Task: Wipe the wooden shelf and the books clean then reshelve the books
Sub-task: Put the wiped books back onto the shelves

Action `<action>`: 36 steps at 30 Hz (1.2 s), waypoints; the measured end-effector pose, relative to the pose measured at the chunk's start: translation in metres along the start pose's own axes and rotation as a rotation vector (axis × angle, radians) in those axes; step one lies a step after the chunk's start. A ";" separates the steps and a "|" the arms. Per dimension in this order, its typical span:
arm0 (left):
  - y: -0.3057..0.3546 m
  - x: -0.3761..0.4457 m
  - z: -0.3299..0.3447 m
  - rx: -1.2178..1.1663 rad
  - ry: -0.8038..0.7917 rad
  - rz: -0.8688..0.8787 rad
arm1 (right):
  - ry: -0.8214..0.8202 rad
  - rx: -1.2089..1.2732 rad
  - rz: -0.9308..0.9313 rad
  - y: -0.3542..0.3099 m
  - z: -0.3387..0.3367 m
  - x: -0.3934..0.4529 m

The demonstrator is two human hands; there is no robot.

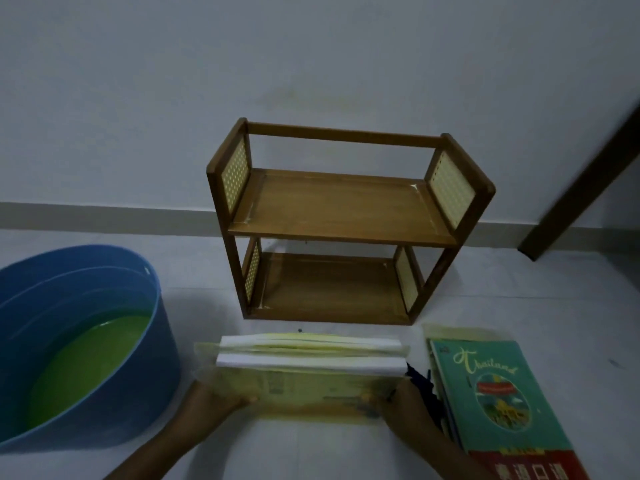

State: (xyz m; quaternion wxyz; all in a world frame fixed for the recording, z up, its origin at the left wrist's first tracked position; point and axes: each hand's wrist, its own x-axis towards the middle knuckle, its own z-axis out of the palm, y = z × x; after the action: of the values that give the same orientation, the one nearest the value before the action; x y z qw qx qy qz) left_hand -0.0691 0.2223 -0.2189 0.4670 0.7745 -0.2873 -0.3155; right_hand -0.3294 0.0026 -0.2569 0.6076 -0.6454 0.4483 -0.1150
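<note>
We held a stack of yellow books (311,372) on the floor (311,445), just at six o'clock of the empty wooden shelf (343,216), our left hand (221,398) gripping its left end and our right hand (405,400) its right. More books (491,393) lay at three o'clock, a blue basin (79,341) of green water at nine. To reshelve well, we judged, we should keep both ends squeezed level and stand the spines upright.

Pale floor (519,299): wooden shelf (341,223) mid-frame, blue tub (104,327) lower left, book pile (491,393) lower right.
</note>
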 end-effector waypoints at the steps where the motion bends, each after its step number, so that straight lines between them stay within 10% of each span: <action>1: 0.000 0.000 0.002 0.003 0.005 -0.021 | -0.007 -0.001 -0.005 -0.008 0.001 -0.002; 11: 0.081 -0.007 -0.017 -0.105 -0.131 0.028 | -0.187 0.146 -0.111 -0.099 -0.041 -0.043; 23: 0.253 0.045 -0.030 -0.063 0.118 0.223 | 0.295 0.012 -0.389 -0.248 -0.098 -0.034; 36: 0.274 0.167 -0.025 0.123 0.213 0.110 | 0.310 -0.211 -0.309 -0.296 -0.097 0.059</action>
State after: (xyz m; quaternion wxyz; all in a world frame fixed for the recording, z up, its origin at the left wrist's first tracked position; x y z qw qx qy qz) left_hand 0.0150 0.0026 0.0013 0.4631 0.8139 -0.2967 -0.1872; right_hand -0.2329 -0.1475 0.0047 0.4361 -0.7407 0.4418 -0.2568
